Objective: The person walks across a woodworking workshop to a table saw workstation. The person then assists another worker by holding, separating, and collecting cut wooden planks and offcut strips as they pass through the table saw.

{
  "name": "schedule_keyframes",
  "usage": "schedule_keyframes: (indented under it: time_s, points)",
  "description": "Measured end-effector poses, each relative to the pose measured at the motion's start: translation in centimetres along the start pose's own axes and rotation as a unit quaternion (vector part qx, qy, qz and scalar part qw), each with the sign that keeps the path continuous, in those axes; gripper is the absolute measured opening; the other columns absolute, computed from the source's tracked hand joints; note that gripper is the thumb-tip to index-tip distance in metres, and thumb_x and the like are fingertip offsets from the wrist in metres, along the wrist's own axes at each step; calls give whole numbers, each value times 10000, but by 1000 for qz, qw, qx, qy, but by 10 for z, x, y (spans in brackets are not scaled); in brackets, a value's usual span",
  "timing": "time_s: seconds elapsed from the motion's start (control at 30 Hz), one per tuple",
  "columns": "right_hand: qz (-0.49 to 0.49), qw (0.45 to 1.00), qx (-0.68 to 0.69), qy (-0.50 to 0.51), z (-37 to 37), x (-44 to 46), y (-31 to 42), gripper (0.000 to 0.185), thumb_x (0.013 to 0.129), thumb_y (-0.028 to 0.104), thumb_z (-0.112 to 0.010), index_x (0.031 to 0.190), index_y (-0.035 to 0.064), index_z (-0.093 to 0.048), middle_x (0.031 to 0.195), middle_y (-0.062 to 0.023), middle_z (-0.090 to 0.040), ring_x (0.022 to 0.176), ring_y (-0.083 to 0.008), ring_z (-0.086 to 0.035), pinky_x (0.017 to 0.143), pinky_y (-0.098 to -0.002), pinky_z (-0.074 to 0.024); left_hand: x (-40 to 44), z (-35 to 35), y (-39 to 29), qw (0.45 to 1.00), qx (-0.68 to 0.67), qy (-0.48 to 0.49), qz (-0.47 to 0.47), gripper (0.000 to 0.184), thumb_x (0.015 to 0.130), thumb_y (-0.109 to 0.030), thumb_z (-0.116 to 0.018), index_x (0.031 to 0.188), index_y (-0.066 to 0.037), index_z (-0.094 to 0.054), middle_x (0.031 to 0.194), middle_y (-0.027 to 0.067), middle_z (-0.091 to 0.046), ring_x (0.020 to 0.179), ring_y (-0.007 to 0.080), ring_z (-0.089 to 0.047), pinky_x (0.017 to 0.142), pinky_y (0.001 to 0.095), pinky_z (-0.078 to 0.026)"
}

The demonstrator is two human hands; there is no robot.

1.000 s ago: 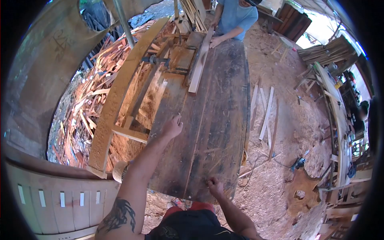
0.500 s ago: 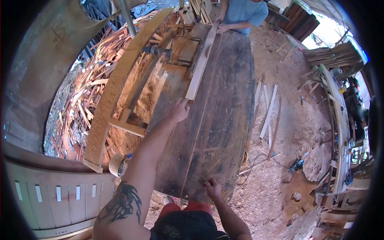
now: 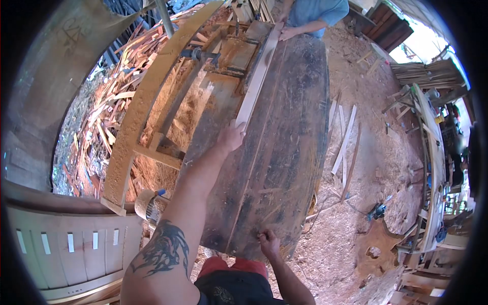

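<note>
A long pale wooden strip [image 3: 258, 79] lies along the left part of the dark worktable [image 3: 284, 127]. Its near end is in my left hand [image 3: 232, 135], whose fingers close on it. At the far end, a co-worker in a blue shirt [image 3: 320, 14] has both hands on or beside the strip. My right hand [image 3: 269, 243] rests at the table's near edge, fingers curled; what they hold, if anything, is hidden.
A sawdust-covered wooden frame [image 3: 137, 101] with a metal clamp [image 3: 199, 55] runs along the table's left side. Scrap wood [image 3: 114, 96] is heaped beyond it. Loose strips [image 3: 345, 140] lie on the floor at right, near a wood slab [image 3: 375, 251].
The strip has come nearer along the table. My left hand has reached forward and taken hold of its near end. My right hand has hardly moved.
</note>
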State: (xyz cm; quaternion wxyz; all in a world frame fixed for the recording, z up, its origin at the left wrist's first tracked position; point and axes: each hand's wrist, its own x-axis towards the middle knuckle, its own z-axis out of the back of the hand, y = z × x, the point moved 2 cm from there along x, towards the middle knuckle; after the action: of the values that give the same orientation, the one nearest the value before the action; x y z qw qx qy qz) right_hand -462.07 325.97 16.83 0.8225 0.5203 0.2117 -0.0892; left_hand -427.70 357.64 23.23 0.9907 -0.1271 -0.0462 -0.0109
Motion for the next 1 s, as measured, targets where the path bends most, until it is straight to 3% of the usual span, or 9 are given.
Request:
schedule_keyframes:
  time_s: [0.07, 0.4, 0.63, 0.9, 1.0]
  points:
    - [1, 1000, 3, 6, 1, 1, 5, 168, 910, 114, -557, 978, -27, -619, 831, -103, -698, 697, -141, -664, 644, -287, -537, -10, -4, 0, 997, -65, 10, 32, 422, 933, -275, -511, 1344, -178, -497, 1211, 191, -496, 1126, 395, -517, 943, 462, -466]
    - [-28, 999, -3, 16, 8, -5, 32, 157, 896, 115, -572, 960, -17, -629, 818, -96, -696, 723, -150, -668, 656, -301, -531, -46, 1, 0, 998, -57, 24, 22, 392, 905, -193, -524, 1292, -136, -539, 1141, 202, -522, 1007, 400, -597, 848, 474, -520]
    - [21, 997, -75, -7, 8, 4, 33, 166, 892, 176, -577, 944, 33, -645, 757, -89, -683, 715, -162, -664, 655, -313, -510, -80, -8, -1, 999, -38, -33, -6, 393, 902, -225, -532, 1278, -113, -545, 1126, 204, -526, 915, 400, -617, 787, 483, -533]
    - [71, 996, -53, -25, 5, 29, 47, 175, 880, 177, -587, 957, 32, -648, 721, -97, -663, 710, -157, -661, 657, -314, -510, -118, 7, -8, 999, -33, -6, 1, 401, 909, -249, -533, 1282, -100, -538, 1103, 195, -526, 883, 387, -625, 752, 474, -539]
    - [105, 993, -50, -21, 10, 37, 83, 153, 875, 148, -588, 968, 39, -641, 717, -95, -652, 708, -149, -654, 651, -311, -508, -136, 11, -9, 999, -34, -4, 8, 401, 910, -247, -533, 1281, -94, -537, 1094, 193, -527, 878, 384, -626, 745, 468, -541]
